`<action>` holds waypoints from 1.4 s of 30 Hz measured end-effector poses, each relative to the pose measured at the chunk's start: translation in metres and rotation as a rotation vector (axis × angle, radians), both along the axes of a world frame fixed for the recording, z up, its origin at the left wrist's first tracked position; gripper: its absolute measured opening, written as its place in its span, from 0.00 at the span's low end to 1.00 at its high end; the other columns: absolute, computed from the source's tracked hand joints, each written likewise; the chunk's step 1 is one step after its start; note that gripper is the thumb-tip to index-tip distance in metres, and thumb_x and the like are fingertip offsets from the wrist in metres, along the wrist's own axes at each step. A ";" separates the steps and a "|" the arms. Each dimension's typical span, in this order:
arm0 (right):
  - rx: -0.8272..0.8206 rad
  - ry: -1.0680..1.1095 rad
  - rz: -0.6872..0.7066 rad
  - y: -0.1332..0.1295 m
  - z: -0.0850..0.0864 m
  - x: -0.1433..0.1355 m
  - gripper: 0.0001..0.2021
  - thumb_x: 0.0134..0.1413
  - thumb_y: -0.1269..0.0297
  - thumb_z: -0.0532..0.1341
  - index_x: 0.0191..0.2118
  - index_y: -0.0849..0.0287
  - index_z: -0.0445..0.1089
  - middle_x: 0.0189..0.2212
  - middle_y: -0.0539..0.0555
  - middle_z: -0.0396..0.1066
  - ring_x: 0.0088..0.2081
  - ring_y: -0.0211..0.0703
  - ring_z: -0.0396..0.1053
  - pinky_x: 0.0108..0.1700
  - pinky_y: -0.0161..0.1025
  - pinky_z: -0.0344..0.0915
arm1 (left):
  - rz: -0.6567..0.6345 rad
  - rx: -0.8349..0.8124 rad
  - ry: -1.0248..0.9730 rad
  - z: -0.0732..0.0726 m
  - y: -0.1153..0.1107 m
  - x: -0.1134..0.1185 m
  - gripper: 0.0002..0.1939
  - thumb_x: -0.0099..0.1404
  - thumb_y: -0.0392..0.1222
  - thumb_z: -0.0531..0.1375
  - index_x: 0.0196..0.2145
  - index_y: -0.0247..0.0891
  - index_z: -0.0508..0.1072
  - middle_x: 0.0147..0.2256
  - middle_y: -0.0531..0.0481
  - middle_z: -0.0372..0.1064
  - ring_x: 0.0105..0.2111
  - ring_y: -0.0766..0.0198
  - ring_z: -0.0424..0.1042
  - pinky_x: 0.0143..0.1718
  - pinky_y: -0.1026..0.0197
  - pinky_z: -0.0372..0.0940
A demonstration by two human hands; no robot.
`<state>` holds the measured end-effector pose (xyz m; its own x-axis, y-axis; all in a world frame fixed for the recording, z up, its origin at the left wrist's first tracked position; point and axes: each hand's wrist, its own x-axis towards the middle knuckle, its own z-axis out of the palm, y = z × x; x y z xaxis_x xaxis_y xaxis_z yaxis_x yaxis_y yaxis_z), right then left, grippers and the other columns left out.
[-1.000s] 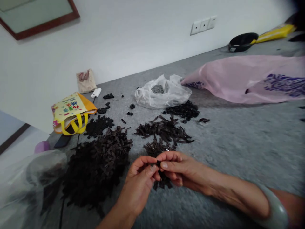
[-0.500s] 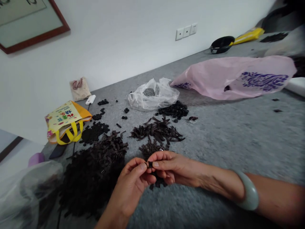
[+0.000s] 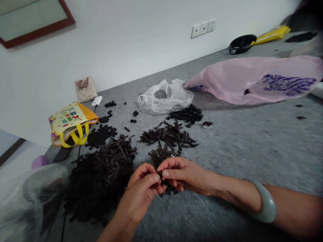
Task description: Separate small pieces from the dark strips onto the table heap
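My left hand (image 3: 143,185) and my right hand (image 3: 179,173) meet fingertip to fingertip at the lower middle. Thumbs and forefingers of both pinch a small black piece (image 3: 160,174), mostly covered by the fingers; its exact kind cannot be made out. Just behind the hands lies a small heap of dark strips with metallic bits (image 3: 161,154). Beyond it is a pile of loose dark strips (image 3: 171,135). A large dark heap of strips (image 3: 98,181) spreads out left of my left hand. Round black pieces (image 3: 188,113) form another pile farther back.
A clear plastic bag (image 3: 151,101) sits behind the piles, beside a pink bag (image 3: 227,80). At left are a yellow tote bag (image 3: 70,121), flat black pieces (image 3: 102,134), and a translucent bag (image 3: 22,198). A black bowl (image 3: 242,45) stands near the wall.
The fingertips have drawn closer together around the small black piece, which is now more covered. The view has shifted slightly, with the background moving a little to the right.
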<state>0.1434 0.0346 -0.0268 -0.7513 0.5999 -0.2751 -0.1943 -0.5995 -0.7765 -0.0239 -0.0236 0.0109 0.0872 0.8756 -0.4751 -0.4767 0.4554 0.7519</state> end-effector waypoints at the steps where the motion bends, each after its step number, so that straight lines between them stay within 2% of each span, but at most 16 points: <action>1: 0.015 -0.013 -0.002 0.000 -0.001 0.000 0.15 0.48 0.58 0.74 0.39 0.61 0.77 0.22 0.46 0.71 0.20 0.28 0.62 0.19 0.24 0.60 | 0.001 -0.002 -0.005 0.000 0.000 0.000 0.13 0.50 0.37 0.71 0.25 0.37 0.68 0.20 0.57 0.67 0.20 0.72 0.66 0.33 0.61 0.67; 7: 0.251 -0.131 -0.002 0.004 0.003 0.004 0.18 0.51 0.52 0.71 0.40 0.61 0.76 0.24 0.48 0.73 0.21 0.29 0.64 0.21 0.25 0.61 | 0.021 -0.006 0.009 -0.003 -0.001 0.000 0.15 0.50 0.40 0.73 0.27 0.37 0.69 0.21 0.56 0.70 0.21 0.70 0.69 0.32 0.62 0.66; 13: 0.455 -0.191 -0.013 0.003 0.008 0.008 0.16 0.57 0.52 0.67 0.42 0.60 0.76 0.25 0.49 0.73 0.24 0.30 0.66 0.24 0.26 0.63 | 0.029 0.034 0.044 -0.004 -0.002 -0.004 0.16 0.50 0.43 0.74 0.30 0.36 0.71 0.24 0.55 0.71 0.24 0.70 0.71 0.34 0.63 0.67; 16: 0.542 -0.189 -0.032 0.002 0.008 0.008 0.15 0.59 0.53 0.65 0.43 0.61 0.75 0.27 0.50 0.73 0.24 0.31 0.66 0.24 0.27 0.63 | 0.013 0.080 0.126 -0.006 0.000 -0.003 0.16 0.51 0.44 0.73 0.29 0.36 0.71 0.24 0.55 0.72 0.24 0.69 0.71 0.32 0.65 0.65; 18: 0.682 -0.194 -0.062 0.002 0.009 0.009 0.13 0.60 0.56 0.65 0.42 0.61 0.75 0.29 0.50 0.72 0.25 0.32 0.67 0.26 0.29 0.64 | 0.023 0.115 0.197 -0.009 0.000 -0.003 0.15 0.52 0.45 0.73 0.28 0.36 0.71 0.24 0.54 0.71 0.24 0.69 0.71 0.30 0.66 0.64; 21: 0.978 -0.259 -0.122 0.003 0.009 0.011 0.09 0.61 0.62 0.64 0.42 0.62 0.76 0.33 0.53 0.72 0.31 0.35 0.70 0.32 0.32 0.67 | 0.026 0.143 0.266 -0.014 0.001 -0.004 0.14 0.53 0.45 0.71 0.29 0.36 0.71 0.24 0.55 0.71 0.23 0.68 0.71 0.29 0.66 0.64; 24: 1.245 -0.301 -0.136 0.003 0.009 0.014 0.08 0.63 0.65 0.62 0.44 0.62 0.76 0.36 0.55 0.72 0.36 0.39 0.73 0.37 0.35 0.69 | -0.001 0.158 0.322 -0.018 0.000 -0.006 0.12 0.56 0.44 0.70 0.30 0.36 0.72 0.26 0.54 0.72 0.24 0.67 0.73 0.32 0.64 0.66; 26: 1.367 -0.297 -0.120 0.004 0.009 0.016 0.09 0.65 0.65 0.61 0.46 0.62 0.75 0.38 0.56 0.73 0.38 0.39 0.73 0.40 0.35 0.69 | -0.018 0.168 0.349 -0.018 -0.001 -0.007 0.10 0.56 0.42 0.69 0.31 0.37 0.73 0.28 0.54 0.73 0.26 0.66 0.75 0.34 0.63 0.67; 28: 1.409 -0.282 -0.107 0.005 0.011 0.018 0.10 0.66 0.65 0.60 0.49 0.61 0.74 0.40 0.56 0.74 0.40 0.39 0.73 0.41 0.34 0.69 | -0.017 0.177 0.345 -0.016 -0.001 -0.008 0.09 0.55 0.40 0.69 0.32 0.37 0.73 0.28 0.54 0.73 0.27 0.67 0.74 0.34 0.64 0.67; 31: 1.364 -0.251 -0.143 0.008 0.016 0.020 0.11 0.66 0.65 0.62 0.52 0.60 0.72 0.39 0.54 0.75 0.40 0.37 0.73 0.43 0.33 0.70 | 0.016 0.176 0.285 -0.010 0.000 -0.009 0.09 0.55 0.40 0.69 0.31 0.37 0.73 0.26 0.55 0.72 0.26 0.68 0.73 0.32 0.65 0.66; 35: 1.358 -0.243 -0.221 0.012 0.024 0.020 0.08 0.65 0.68 0.62 0.47 0.62 0.75 0.42 0.56 0.73 0.44 0.38 0.72 0.47 0.33 0.69 | 0.015 0.181 0.275 -0.009 0.000 -0.010 0.10 0.55 0.40 0.69 0.32 0.37 0.73 0.27 0.55 0.72 0.26 0.67 0.73 0.33 0.64 0.67; 42: 1.618 -0.293 -0.126 0.015 0.023 0.023 0.11 0.69 0.67 0.57 0.51 0.61 0.74 0.40 0.56 0.74 0.40 0.38 0.73 0.41 0.35 0.69 | -0.064 0.205 0.369 -0.012 -0.001 -0.011 0.08 0.58 0.40 0.67 0.31 0.38 0.71 0.27 0.54 0.73 0.25 0.67 0.73 0.32 0.65 0.65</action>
<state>0.1664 0.0496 -0.0037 -0.7168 0.4375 0.5430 0.0811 0.8257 -0.5582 -0.0353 -0.0245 -0.0007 0.0016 0.9534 -0.3018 -0.1346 0.2992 0.9446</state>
